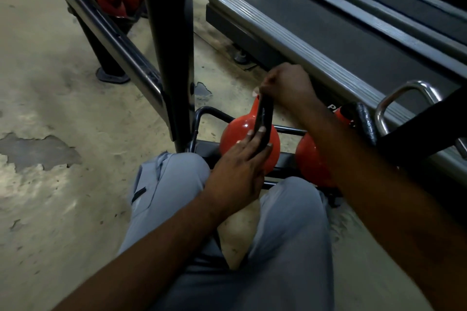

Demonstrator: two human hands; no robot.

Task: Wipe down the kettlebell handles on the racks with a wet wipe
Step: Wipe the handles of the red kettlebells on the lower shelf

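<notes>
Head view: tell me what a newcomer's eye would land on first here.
The bright orange kettlebell at centre, on the low black rack, grabs the eye first. The left hand holds its dark handle low down, while the right hand grips the top, a scrap of white wet wipe peeking out. A second orange kettlebell sits just right of it, partly behind the right forearm, and a grey treadmill fills the upper right.

- Kettlebell point(235, 134): red-orange body, black handle point(264, 118).
- Wipe point(255, 91): seemingly white, mostly hidden.
- Trousers point(290, 235): plain light blue-grey.
- Floor point(50, 108): beige, dark grey worn patches.
- Treadmill point(303, 40): grey ribbed rail, black belt.
- Rack point(166, 33): black.
</notes>
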